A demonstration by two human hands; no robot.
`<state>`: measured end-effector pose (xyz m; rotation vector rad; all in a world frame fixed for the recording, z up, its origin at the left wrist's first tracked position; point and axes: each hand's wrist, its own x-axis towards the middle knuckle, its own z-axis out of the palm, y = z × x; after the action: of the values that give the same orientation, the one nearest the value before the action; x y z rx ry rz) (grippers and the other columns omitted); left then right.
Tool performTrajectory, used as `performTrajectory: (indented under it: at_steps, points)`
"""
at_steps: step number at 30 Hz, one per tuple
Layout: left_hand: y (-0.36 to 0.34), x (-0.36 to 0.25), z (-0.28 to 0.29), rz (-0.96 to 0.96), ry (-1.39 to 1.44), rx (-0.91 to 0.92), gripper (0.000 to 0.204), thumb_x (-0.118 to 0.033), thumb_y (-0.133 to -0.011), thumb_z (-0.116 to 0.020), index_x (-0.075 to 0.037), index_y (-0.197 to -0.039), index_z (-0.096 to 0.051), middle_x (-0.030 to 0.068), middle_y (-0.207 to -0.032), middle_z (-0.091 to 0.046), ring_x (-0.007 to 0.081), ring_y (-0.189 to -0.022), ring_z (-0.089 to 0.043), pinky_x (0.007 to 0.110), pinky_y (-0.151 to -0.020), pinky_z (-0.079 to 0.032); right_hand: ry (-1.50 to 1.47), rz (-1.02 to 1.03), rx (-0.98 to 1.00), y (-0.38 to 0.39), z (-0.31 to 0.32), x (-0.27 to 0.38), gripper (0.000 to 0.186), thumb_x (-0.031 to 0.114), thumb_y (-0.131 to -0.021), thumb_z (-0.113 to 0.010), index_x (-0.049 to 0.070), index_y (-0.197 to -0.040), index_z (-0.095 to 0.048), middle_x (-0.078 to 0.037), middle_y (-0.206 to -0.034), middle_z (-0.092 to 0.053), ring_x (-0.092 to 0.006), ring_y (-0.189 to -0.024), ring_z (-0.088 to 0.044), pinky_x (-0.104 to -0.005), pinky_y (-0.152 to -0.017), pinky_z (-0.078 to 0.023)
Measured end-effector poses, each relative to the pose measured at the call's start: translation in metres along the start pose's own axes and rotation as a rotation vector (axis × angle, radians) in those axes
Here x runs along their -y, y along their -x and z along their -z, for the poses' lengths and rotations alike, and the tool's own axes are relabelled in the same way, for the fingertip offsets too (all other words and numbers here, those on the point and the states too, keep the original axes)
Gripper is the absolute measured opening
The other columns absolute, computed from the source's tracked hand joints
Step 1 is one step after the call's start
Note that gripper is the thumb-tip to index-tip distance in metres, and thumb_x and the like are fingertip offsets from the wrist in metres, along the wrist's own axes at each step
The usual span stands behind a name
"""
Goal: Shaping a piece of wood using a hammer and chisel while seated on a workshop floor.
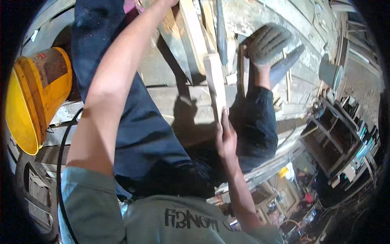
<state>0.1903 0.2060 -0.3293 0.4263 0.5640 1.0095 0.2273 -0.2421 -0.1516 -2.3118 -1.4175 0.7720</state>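
My right hand (226,138) is closed around the lower end of a pale, squared wooden stick (214,75). The stick's thicker far end lies against or just over a long light wood strip (191,30); I cannot tell whether they touch. My left arm reaches up to the top edge, where only a bit of my left hand (170,2) shows beside that strip. Its fingers are cut off by the frame. A dark grey rod or pipe (220,36) runs alongside the strip.
A yellow bucket (57,87) lies tipped at the left. My grey-soled foot (268,44) rests on the boards right of the strip. Farther right are a grey container (331,74) and a dark open crate (331,138). A black cable (61,162) passes my left sleeve.
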Motion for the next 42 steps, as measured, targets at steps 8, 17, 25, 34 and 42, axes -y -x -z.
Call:
performTrajectory:
  at_steps: [8, 17, 25, 34, 42]
  points:
    - [-0.023, 0.014, 0.033, -0.05, 0.083, -0.012, 0.049, -0.056, -0.095, -0.039, -0.014, -0.078, -0.057, 0.003, -0.06, -0.055, 0.0193, -0.047, -0.05, 0.031, -0.043, -0.041, -0.001, -0.03, 0.114, -0.057, -0.011, 0.026, 0.05, 0.019, -0.094, -0.053, 0.023, -0.142, -0.04, -0.024, -0.098, -0.061, -0.042, -0.08, -0.063, -0.0473, -0.067, -0.051]
    - [-0.02, 0.016, 0.023, -0.029, -0.034, 0.072, 0.051, -0.053, -0.097, -0.034, -0.013, -0.077, -0.058, 0.0024, -0.056, -0.053, 0.017, -0.047, -0.049, 0.031, -0.044, -0.039, 0.056, 0.051, 0.068, -0.071, -0.016, 0.023, 0.051, 0.021, -0.096, -0.048, 0.02, -0.145, -0.033, -0.023, -0.087, -0.058, -0.0423, -0.077, -0.059, -0.0488, -0.066, -0.047]
    - [-0.006, 0.009, 0.002, -0.011, -0.057, 0.052, 0.047, -0.049, -0.096, -0.037, -0.012, -0.08, -0.06, 0.0025, -0.057, -0.053, 0.0161, -0.048, -0.048, 0.029, -0.044, -0.039, 0.025, 0.017, 0.048, 0.001, 0.0, -0.005, 0.051, 0.024, -0.096, -0.046, 0.015, -0.145, -0.033, -0.025, -0.099, -0.06, -0.0421, -0.084, -0.061, -0.0471, -0.072, -0.049]
    - [-0.019, 0.016, 0.026, 0.0, 0.043, -0.08, 0.047, -0.051, -0.096, -0.038, -0.013, -0.079, -0.061, 0.0017, -0.06, -0.056, 0.0154, -0.05, -0.051, 0.028, -0.042, -0.038, 0.036, -0.056, 0.132, -0.019, 0.003, -0.001, 0.05, 0.022, -0.097, -0.043, 0.017, -0.146, -0.032, -0.026, -0.093, -0.06, -0.0423, -0.078, -0.06, -0.046, -0.068, -0.049]
    - [-0.027, 0.001, 0.04, -0.084, 0.044, 0.059, 0.05, -0.048, -0.097, -0.035, -0.01, -0.081, -0.064, 0.0013, -0.062, -0.058, 0.0163, -0.051, -0.052, 0.029, -0.048, -0.042, 0.124, 0.052, 0.158, -0.1, -0.022, 0.048, 0.053, 0.023, -0.094, -0.052, 0.025, -0.144, -0.035, -0.023, -0.09, -0.06, -0.0417, -0.071, -0.061, -0.0485, -0.064, -0.05]
